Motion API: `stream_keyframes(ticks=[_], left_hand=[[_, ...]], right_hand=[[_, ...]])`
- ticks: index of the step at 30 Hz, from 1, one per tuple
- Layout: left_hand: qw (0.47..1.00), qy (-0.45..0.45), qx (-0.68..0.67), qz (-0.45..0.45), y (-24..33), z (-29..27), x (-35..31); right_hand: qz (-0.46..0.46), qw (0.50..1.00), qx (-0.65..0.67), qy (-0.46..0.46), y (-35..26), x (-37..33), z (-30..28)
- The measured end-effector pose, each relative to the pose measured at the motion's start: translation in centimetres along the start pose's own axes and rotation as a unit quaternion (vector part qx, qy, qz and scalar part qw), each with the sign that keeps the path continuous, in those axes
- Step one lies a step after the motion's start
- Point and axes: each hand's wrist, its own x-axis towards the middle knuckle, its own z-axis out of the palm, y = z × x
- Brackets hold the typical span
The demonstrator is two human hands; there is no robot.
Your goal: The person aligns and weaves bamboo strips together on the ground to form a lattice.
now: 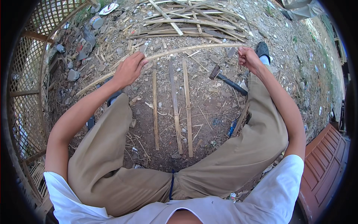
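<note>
A long, thin bamboo strip (188,49) stretches crosswise in front of me, curving slightly in the view. My left hand (130,69) is closed around it left of its middle, and its left part runs on beyond that wrist. At the strip's right end, my right hand (249,59) pinches it with curled fingers. Between my legs three shorter strips lie side by side on the dirt: a left one (155,108), a middle one (175,100) and a right one (188,112). A hammer (228,80) with a dark handle rests on the ground by my right knee.
A heap of bamboo strips (190,23) lies farther ahead. Lattice panels (26,74) stand at the left, and a reddish-brown panelled door (323,160) leans at the lower right. Rubble, a round tin (96,22) and wood scraps litter the ground. Another person's leg (304,10) shows at the top right.
</note>
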Motion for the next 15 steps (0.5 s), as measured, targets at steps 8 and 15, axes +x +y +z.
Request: stream_keyframes(ticks=[8, 15], left_hand=[[1.0, -0.006, 0.024, -0.016, -0.7, -0.8, 0.3], [0.999, -0.021, 0.041, -0.025, -1.2, -1.4, -0.1]], right_hand=[[0.094, 0.995, 0.021, -0.023, -0.4, -0.4, 0.4], [0.089, 0.954, -0.286, 0.024, -1.2, -0.3, 0.5]])
